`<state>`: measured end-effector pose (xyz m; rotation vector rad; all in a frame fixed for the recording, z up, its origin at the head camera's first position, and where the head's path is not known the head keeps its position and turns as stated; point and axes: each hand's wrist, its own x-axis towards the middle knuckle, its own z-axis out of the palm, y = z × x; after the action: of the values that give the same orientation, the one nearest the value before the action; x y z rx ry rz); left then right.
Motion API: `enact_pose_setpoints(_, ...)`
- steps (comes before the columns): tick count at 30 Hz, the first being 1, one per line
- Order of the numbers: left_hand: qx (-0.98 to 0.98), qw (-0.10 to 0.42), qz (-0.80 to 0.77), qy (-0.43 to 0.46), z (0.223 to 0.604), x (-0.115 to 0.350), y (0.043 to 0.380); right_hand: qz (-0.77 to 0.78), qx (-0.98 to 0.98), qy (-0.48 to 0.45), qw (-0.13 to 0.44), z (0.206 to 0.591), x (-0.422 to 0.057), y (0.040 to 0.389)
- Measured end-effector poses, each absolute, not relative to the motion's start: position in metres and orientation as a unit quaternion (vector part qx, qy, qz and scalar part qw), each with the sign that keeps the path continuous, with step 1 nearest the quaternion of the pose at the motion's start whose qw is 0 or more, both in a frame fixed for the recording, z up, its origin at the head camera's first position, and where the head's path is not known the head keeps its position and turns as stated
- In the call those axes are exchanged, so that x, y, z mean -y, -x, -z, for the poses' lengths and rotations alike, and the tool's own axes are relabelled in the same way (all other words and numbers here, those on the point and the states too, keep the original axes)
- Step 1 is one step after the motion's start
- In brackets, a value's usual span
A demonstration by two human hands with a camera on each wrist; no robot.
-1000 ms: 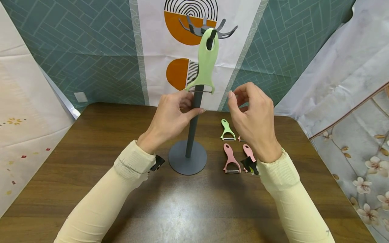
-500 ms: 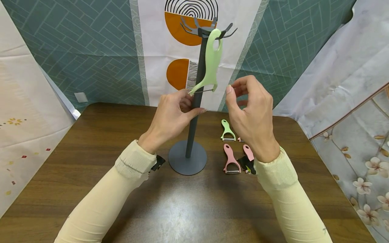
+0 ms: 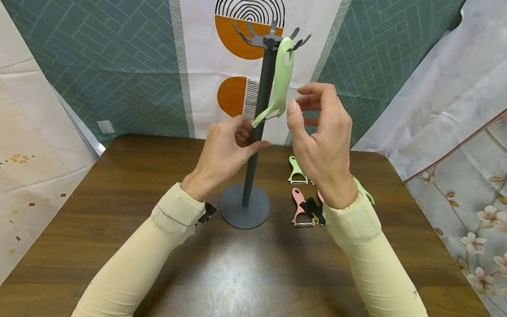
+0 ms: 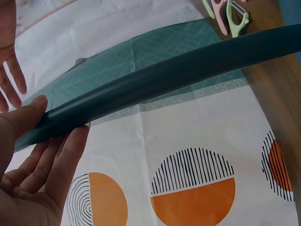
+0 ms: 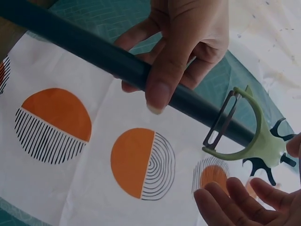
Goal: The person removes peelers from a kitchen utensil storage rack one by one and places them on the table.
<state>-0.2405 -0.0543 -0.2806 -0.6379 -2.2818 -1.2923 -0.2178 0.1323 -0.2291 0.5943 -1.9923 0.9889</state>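
Observation:
A light green peeler (image 3: 282, 79) hangs by its handle hole from one hook of a dark grey stand, blade end down. The pole (image 3: 248, 180) is gripped by my left hand (image 3: 223, 152), thumb in front and fingers behind, just under the peeler's blade. My right hand (image 3: 322, 132) is raised right of the peeler, fingers loosely bent and holding nothing. In the right wrist view its fingers (image 5: 225, 202) lie apart from the peeler's head (image 5: 263, 141). The hook ring (image 3: 261, 40) tops the pole, with several curved arms.
On the brown table (image 3: 130, 211), a green peeler (image 3: 297, 169) and a pink peeler (image 3: 298, 200) lie right of the stand's round base (image 3: 244, 215). More peelers are partly hidden behind the right arm. A patterned cloth (image 3: 119, 70) hangs behind.
The hook ring has turned, carrying the hanging peeler to the right and more edge-on. My right hand has risen and come left, closer to it. The left hand keeps its grip.

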Motion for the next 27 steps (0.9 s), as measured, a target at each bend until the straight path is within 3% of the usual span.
enact_pose_setpoints(10,0.827,0.219,0.465,0.228,0.281,0.056,0.24,-0.43,0.792,-0.229,0.368,0.222,-0.117,0.216)
enact_pose_setpoints(27,0.831,0.21,0.458,0.235,0.28,0.056,0.24,-0.426,0.795,-0.236,0.363,0.219,-0.111,0.219)
